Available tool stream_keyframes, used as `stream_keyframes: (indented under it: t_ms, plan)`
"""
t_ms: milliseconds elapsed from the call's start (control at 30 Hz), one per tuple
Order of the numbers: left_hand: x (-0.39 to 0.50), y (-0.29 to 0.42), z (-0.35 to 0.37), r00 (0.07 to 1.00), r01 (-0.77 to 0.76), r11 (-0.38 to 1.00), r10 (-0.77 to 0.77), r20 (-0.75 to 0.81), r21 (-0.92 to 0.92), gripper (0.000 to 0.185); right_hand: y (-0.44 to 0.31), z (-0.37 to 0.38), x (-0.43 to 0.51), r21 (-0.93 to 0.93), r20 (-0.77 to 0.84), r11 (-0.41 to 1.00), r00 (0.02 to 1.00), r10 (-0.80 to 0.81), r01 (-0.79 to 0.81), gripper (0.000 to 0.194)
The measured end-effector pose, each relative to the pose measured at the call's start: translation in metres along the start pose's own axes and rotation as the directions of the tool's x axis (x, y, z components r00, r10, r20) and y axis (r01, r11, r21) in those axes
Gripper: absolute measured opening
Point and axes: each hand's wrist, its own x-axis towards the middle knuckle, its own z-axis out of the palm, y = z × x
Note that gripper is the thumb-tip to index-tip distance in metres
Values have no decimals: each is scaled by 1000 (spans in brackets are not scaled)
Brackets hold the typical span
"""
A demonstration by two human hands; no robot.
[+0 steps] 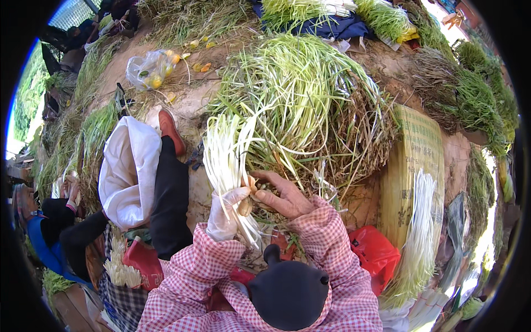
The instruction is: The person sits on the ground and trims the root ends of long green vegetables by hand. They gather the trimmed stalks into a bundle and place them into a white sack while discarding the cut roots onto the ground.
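My left hand (226, 213), in a thin whitish glove, grips a bunch of pale blanched chives (226, 145), with the white stem ends pointing down towards me. My right hand (284, 196) is bare and reaches in from the right. Its thumb and forefinger are at the left fingertips beside the stems. Small brownish shapes show there, and I cannot tell whether they are fingertips or something pinched. Just beyond both hands lies a large heap of yellow-green chives (290, 91), with dry brown stalks (361, 137) along its right side.
Sorted white chives (419, 220) lie on a yellow woven sack (390, 195) at right, beside a red plastic bag (375, 253). A person in black trousers (170, 199) sits at left with a white sack (128, 166). A clear bag of orange fruit (153, 70) lies farther off.
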Motion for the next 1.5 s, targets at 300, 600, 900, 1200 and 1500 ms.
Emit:
stream_keyframes:
  t_ms: [300, 600, 900, 1200, 1500]
  plan:
    - [15, 14, -9, 973, -231, 952, 225, -56, -201, 28, 51, -9, -40, 252, -269, 932, 907, 324, -259, 17]
    - [16, 15, -10, 996, -77, 985, 82, 29, -154, 23, -21, -5, 17, -439, 53, 872, 975, -214, 215, 54]
    - [38, 65, -40, 973, -229, 924, 230, -36, -307, 12, 45, -37, -34, -436, -54, 898, 998, 34, -54, 26]
    - [41, 72, -47, 984, -151, 923, 174, 33, -353, 12, 5, -112, -42, -801, -272, 496, 943, 194, -333, 45]
    - [46, 64, -46, 982, -157, 924, 184, 46, -348, 22, 13, 5, -17, -97, -31, 983, 987, 155, -158, 22]
